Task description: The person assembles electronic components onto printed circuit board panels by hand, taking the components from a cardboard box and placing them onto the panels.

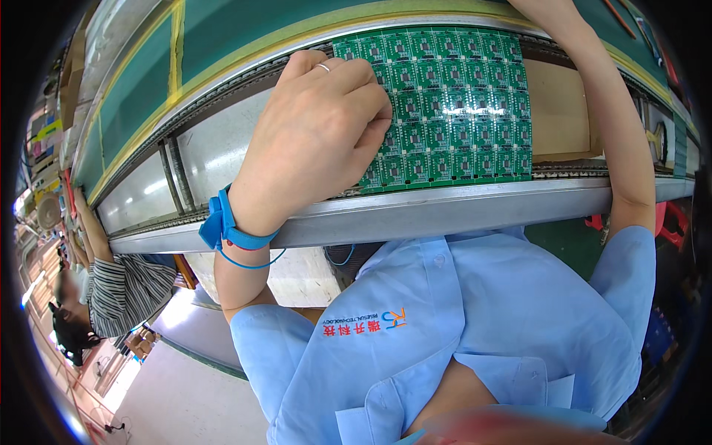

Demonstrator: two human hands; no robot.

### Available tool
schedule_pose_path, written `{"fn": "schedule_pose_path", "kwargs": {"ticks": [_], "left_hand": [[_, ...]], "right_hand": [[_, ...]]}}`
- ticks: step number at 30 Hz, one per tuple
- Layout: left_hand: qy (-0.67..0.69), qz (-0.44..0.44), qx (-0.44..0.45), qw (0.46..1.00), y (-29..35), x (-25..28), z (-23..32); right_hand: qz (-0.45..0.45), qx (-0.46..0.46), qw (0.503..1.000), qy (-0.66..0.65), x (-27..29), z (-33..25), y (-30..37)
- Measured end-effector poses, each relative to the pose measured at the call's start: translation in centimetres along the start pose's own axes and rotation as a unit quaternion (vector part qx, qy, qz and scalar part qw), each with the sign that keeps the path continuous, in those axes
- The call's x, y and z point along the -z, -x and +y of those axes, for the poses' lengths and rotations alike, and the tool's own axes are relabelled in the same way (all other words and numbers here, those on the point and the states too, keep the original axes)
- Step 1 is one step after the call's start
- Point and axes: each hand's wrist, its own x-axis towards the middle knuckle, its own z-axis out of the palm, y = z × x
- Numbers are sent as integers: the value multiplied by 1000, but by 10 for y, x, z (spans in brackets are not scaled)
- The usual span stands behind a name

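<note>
A green panel of several small circuit boards (pixel 456 111) spans the two chain rails of a conveyor (pixel 445 196). Over the panel's left edge is my left hand (pixel 322 122), its fingers curled and closed, with the tips turned down out of sight. Whether it pinches a small part there is hidden. A ring sits on one finger, and a blue wrist strap (pixel 233 219) with a thin cord is round that wrist. My right forearm (pixel 619 126) reaches across the conveyor to the far side. Of my right hand (pixel 545 9) only the base shows at the upper edge; its fingers are cut off.
Beyond the far rail lies a green worktop (pixel 245 30) edged with yellow tape (pixel 176 52). Brown cardboard (pixel 560 107) shows between the rails right of the panel. At far left, a person in a striped top (pixel 130 293) reaches toward the line. A red stool (pixel 673 222) stands at right.
</note>
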Motion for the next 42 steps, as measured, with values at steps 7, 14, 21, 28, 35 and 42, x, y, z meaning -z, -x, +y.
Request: {"fn": "schedule_pose_path", "kwargs": {"ticks": [7,14,21,28,35,42], "left_hand": [[4,58,-32,998,-4,8,-4],[22,136,138,981,-61,27,-58],[57,121,188,973,-77,8,-82],[8,161,132,978,-71,5,-80],[106,197,207,953,-63,29,-32],[109,190,129,967,-35,32,-20]], "right_hand": [[-7,20,1000,14,2,7,-1],[-10,50,998,43,2,-2,-1],[7,44,999,-31,14,-12,6],[63,349,822,-446,-10,-38,37],[-177,102,964,-171,24,-85,85],[-206,102,966,-119,25,-95,80]]}}
